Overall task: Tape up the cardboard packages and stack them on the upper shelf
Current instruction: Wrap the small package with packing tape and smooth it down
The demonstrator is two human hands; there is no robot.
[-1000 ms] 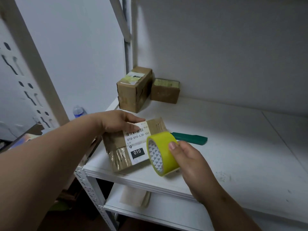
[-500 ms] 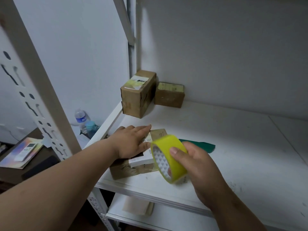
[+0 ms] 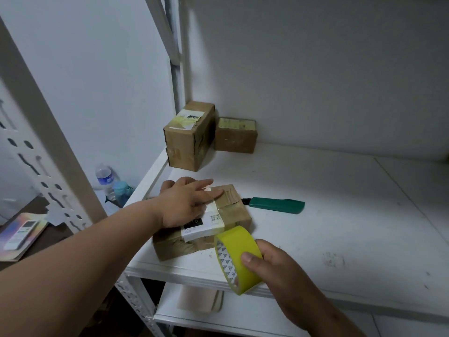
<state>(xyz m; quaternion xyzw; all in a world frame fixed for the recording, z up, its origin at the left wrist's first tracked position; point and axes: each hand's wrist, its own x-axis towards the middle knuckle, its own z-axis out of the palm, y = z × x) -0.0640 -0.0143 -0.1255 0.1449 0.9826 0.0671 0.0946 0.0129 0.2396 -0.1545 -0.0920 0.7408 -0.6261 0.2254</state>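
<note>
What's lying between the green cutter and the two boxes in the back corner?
Nothing: in the head view, only bare white shelf lies between the green cutter and the two corner boxes.

Storage room, white metal shelving point(image 3: 315, 190), taped cardboard parcels point(image 3: 189, 137), bare walls

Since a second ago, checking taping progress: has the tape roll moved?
Yes. The tape roll has moved toward the shelf's front edge, farther from the green cutter.

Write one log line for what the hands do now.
left hand: presses package | right hand: grips tape roll | cutter: idle
</note>
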